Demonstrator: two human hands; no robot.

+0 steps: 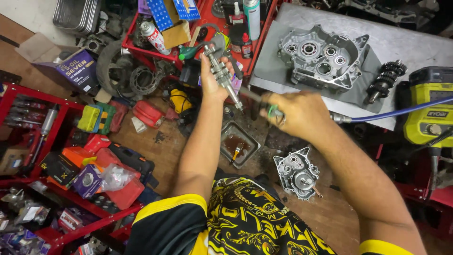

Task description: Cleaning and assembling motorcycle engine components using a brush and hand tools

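Hands first: your left hand (213, 78) is clenched around a steel gear shaft (222, 72), holding it upright and tilted slightly, its lower tip pointing down toward your right hand (297, 113). Your right is closed on the grip of an air blow gun (264, 103), whose dark nozzle reaches toward the shaft's lower end; a blue hose (391, 113) runs from it off to the right. So the shaft sits in the air between your hands, above the floor and clear of everything. By the look of it you are blowing the shaft clean, and the work is mid-way: the next move would call for turning the shaft in your left hand so the nozzle can reach the other gears, with a firm grip so it cannot slip. Directly below lies a small metal tray (227, 134) holding brownish oil and a brush. Just beside your right knee rests a small engine cover (297, 174). Further out, a crankcase half (321, 56) sits on the grey tabletop (406, 40), near its left edge, with a second gear cluster (384, 80) to its right.
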